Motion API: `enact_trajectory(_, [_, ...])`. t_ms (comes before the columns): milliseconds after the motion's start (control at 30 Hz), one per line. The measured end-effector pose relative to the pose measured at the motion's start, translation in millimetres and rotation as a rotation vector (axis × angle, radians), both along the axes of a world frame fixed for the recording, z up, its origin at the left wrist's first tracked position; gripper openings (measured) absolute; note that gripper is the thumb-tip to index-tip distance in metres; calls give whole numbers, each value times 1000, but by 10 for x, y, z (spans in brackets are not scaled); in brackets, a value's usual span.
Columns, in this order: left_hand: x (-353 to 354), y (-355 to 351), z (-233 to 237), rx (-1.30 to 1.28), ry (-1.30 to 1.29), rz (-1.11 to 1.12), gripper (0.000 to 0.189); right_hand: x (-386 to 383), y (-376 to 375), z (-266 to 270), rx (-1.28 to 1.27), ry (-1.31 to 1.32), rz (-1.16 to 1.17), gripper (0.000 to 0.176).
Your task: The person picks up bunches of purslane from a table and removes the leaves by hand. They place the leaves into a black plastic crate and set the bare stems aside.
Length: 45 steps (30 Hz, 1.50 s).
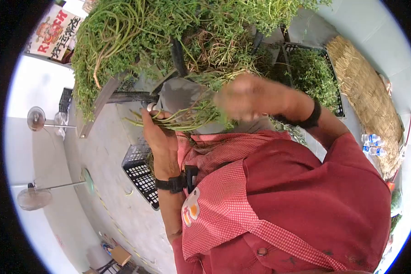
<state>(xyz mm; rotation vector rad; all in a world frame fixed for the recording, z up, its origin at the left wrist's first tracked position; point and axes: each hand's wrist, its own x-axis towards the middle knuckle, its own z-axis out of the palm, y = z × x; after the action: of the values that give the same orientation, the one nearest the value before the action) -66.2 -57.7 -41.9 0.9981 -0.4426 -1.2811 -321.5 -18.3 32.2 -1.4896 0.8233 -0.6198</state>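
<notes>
My left hand (pixel 158 130) is closed around the stems of a small bunch of leafy greens (pixel 187 119), held level in front of my apron (pixel 223 196). The stem ends stick out to the left past my fingers, and the leafy ends point right. At those leafy ends is my right hand (pixel 249 97), smeared by motion, so its fingers cannot be made out. Just beyond both hands lies a big heap of the same greens (pixel 192 23), with long stems hanging over its left side. A grey rounded surface (pixel 180 89) shows between the heap and the bunch.
A black crate (pixel 141 178) stands on the floor to the left. Another black crate (pixel 340 106) with greens is at the right, beside a straw mat (pixel 360 91) and several water bottles (pixel 373 145). Two fans (pixel 36 118) stand at far left. A metal bar (pixel 98 105) borders the heap.
</notes>
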Motion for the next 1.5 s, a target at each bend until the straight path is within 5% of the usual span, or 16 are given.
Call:
enact_trajectory(100, [-42, 92, 176, -21, -21, -217, 29, -184, -262, 17, 80, -280, -26, 36])
enact_trajectory(333, [-124, 81, 227, -14, 32, -235, 37, -37, -622, -249, -421, 64, -100, 34])
enact_trajectory(400, [-96, 91, 232, -16, -2, -312, 40, 16, -731, -430, -638, 155, 66, 35])
enact_trajectory(533, [-18, 50, 128, -52, 6, -335, 36, -46, -699, -374, -740, 387, 139, 32])
enact_trajectory(767, [-79, 66, 156, -9, 12, -233, 37, 50, -566, -451, -815, 289, 212, 30])
enact_trajectory(967, [-281, 167, 262, 6, -170, -324, 40, 169, -642, -653, -875, 568, -189, 26])
enact_trajectory(1167, [-659, 262, 197, -98, -234, -323, 41, 361, -691, -960, -608, 575, -445, 26])
enact_trajectory(1267, [-596, 297, 251, -169, -120, -550, 42, 242, -824, -1197, -589, 664, -613, 21])
enact_trajectory(1367, [-660, 427, 345, -210, -167, -559, 42, -684, -1118, -1821, -538, 776, -761, 18])
enact_trajectory(1433, [-638, 381, 352, -202, -117, -547, 41, -1355, -1096, -1955, -285, 1088, -939, 15])
enact_trajectory(1500, [-643, 350, 352, -206, -106, -470, 40, -2110, -906, -2121, -408, 1342, -1025, 14])
